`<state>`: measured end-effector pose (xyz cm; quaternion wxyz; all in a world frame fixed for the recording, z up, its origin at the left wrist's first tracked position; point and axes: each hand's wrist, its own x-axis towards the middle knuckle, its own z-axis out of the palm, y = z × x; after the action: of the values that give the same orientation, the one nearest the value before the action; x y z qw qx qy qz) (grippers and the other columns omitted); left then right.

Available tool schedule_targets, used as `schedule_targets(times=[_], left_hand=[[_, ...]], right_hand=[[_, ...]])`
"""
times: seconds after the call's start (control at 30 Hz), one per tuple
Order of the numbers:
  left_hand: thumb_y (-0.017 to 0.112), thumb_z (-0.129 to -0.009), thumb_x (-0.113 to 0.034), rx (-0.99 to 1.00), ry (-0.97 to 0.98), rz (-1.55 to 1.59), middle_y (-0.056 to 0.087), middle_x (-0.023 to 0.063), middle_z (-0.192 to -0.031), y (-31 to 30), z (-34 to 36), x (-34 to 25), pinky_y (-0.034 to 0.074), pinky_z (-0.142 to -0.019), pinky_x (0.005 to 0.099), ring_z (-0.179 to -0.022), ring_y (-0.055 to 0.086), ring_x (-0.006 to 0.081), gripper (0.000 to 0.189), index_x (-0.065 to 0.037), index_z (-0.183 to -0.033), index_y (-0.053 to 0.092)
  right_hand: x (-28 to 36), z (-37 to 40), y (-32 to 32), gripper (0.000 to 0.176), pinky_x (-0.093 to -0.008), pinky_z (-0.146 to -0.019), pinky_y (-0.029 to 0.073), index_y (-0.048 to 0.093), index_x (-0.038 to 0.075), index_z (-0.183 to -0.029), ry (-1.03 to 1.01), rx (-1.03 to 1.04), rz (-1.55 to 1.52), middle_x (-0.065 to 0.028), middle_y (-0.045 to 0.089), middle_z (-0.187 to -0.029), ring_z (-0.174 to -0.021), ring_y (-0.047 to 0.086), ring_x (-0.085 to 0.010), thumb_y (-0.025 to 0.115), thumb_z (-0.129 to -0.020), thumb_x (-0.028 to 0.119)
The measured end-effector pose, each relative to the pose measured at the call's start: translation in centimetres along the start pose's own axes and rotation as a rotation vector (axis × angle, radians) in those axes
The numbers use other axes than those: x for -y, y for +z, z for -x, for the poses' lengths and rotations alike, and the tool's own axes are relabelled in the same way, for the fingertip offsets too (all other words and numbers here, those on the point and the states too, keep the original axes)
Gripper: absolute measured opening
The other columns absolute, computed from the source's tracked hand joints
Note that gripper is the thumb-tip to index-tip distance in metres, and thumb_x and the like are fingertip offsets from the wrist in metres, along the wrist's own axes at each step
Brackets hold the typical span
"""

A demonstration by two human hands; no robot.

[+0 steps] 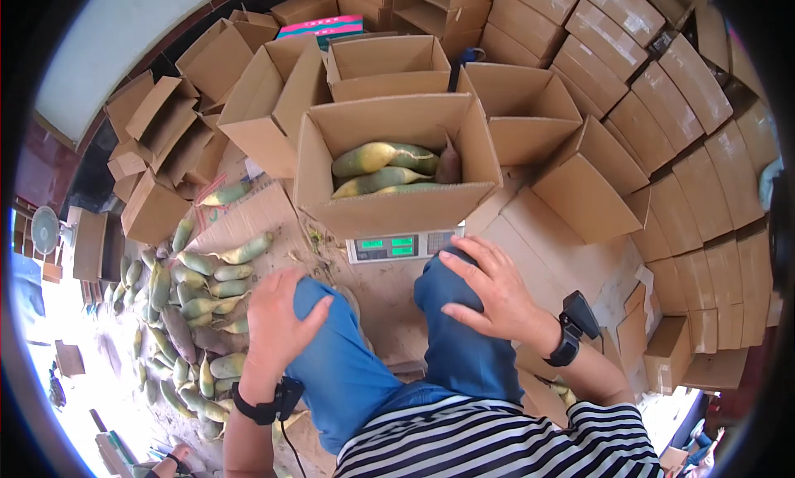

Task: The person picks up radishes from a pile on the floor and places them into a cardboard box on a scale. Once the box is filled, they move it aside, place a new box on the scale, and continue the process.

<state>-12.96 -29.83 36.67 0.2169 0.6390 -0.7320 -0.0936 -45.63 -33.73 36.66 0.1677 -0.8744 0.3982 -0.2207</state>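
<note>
My left hand (281,317) rests on my left knee, thumb apart from the fingers, holding nothing. On my right knee lies my right hand (490,292), its fingers spread and empty. Just beyond my knees, an open cardboard box (397,213) stands on a scale (389,247) with lit green digits. Inside the box are several green radishes (377,180) and a darker reddish one (449,162) leaning at the right side. Neither hand touches the box or the scale.
Many radishes (195,304) lie on the floor at the left. Open empty boxes (517,110) surround the scale behind and on both sides. Stacked cartons (696,180) line the right. A fan (45,230) stands far left. Part of another person's arm (170,463) shows at lower left.
</note>
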Motion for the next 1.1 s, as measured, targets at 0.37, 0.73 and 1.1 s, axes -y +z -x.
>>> schedule_targets(times=[0.37,0.73,1.1], left_hand=[[0.075,-0.075,-0.03,-0.004,-0.011,-0.011,0.064,0.0173,-0.104,-0.1,0.4,0.3,0.048,-0.086,0.0429,-0.098,0.061,0.0358,0.045,-0.002,-0.106,0.062],[0.074,-0.078,-0.018,0.052,-0.064,0.02,0.062,0.0193,-0.115,0.5,0.7,1.3,0.044,-0.097,0.0412,-0.109,0.059,0.0355,0.042,0.0,-0.114,0.061],[0.067,-0.084,-0.017,0.15,-0.068,0.05,0.061,0.0183,-0.114,0.7,-0.6,0.4,0.041,-0.1,0.0379,-0.108,0.058,0.0329,0.039,0.003,-0.116,0.058]], right_hand=[[-1.7,1.7,0.1,0.05,-0.0473,-0.102,0.04,0.06,0.007,-0.124,0.055,-0.143,-0.055,-0.0172,0.053,-0.13,-0.123,0.049,-0.0377,0.07,-0.08,0.028],[-7.7,12.7,5.4,0.049,-0.0415,-0.097,0.046,0.049,0.005,-0.135,0.709,-0.228,-0.226,-0.0215,0.055,-0.128,-0.116,0.056,-0.0348,0.056,-0.093,0.03],[-5.6,28.7,9.2,0.034,-0.0436,-0.081,0.052,0.063,0.008,-0.112,0.962,0.583,0.07,-0.0166,0.063,-0.101,-0.092,0.064,-0.0355,0.064,-0.086,0.03]])
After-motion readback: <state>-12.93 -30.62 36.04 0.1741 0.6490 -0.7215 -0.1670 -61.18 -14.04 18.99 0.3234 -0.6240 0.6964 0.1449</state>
